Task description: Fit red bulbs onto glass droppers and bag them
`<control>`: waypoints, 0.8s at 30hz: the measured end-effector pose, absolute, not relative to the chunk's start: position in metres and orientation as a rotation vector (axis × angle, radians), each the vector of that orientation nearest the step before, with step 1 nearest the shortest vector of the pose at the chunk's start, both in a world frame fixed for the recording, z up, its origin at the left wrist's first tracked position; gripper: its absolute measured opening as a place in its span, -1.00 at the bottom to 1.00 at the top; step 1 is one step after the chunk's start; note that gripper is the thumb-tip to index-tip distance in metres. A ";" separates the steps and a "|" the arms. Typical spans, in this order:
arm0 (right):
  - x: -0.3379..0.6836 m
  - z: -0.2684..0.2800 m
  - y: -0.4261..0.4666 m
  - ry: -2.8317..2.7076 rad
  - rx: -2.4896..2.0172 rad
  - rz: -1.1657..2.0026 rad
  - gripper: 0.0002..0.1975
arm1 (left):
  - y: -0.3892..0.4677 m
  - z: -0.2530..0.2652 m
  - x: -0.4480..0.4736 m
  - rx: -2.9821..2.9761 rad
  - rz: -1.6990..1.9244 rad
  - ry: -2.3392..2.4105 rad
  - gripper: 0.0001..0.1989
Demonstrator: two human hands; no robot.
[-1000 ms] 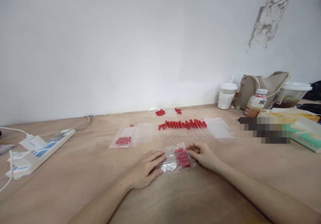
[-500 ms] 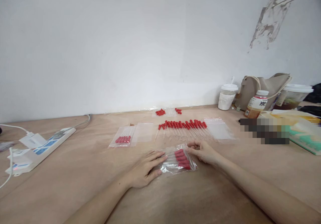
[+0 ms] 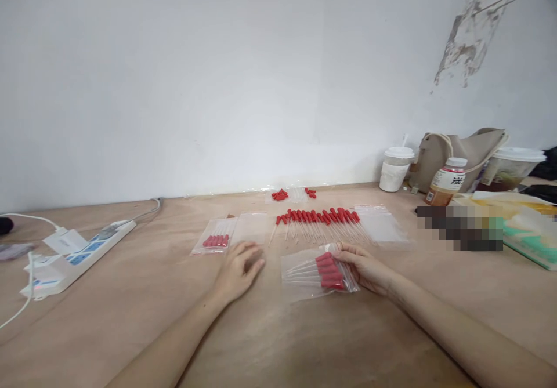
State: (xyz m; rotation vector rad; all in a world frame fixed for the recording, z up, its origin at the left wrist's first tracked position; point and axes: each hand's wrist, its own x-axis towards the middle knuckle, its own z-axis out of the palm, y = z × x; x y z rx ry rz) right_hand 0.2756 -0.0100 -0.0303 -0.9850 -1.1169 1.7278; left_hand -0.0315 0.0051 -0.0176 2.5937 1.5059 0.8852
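Note:
My right hand [image 3: 368, 265] pinches the top right edge of a clear zip bag [image 3: 300, 289], which holds several droppers [image 3: 329, 272] with red rubber bulbs and thin clear tubes pointing left. My left hand [image 3: 237, 269] is away from that bag, holding nothing, its fingers loosely bent and apart. Just beyond its fingertips lies a flat clear bag [image 3: 252, 225]. Beside that one, another zip bag [image 3: 200, 247] contains several red-bulbed droppers. Behind the held bag, a row of loose droppers [image 3: 319, 218] lies with bulbs toward the wall.
Loose red bulbs [image 3: 281, 195] lie on plastic near the wall. A stack of flat zip bags [image 3: 380, 222] sits right of the row. Farther right stand a white-lidded cup [image 3: 395, 170], a bottle [image 3: 446, 182] and a grey bag [image 3: 470, 144]. A power strip [image 3: 93, 251] lies at left.
My left hand has let go of the filled bag and moved left and away from me. With my right hand, the bag has shifted slightly right.

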 end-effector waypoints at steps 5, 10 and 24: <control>0.278 -0.031 -0.009 -1.099 -0.982 1.751 -0.78 | 0.041 -0.006 -0.070 2.833 0.587 1.716 -0.68; 0.276 -0.029 -0.010 -1.104 -0.975 1.768 -0.82 | 0.057 0.016 -0.069 2.772 0.105 1.611 -0.81; 0.277 -0.030 -0.010 -1.143 -0.935 1.746 -0.79 | 0.069 0.006 -0.054 2.598 0.228 1.919 -0.76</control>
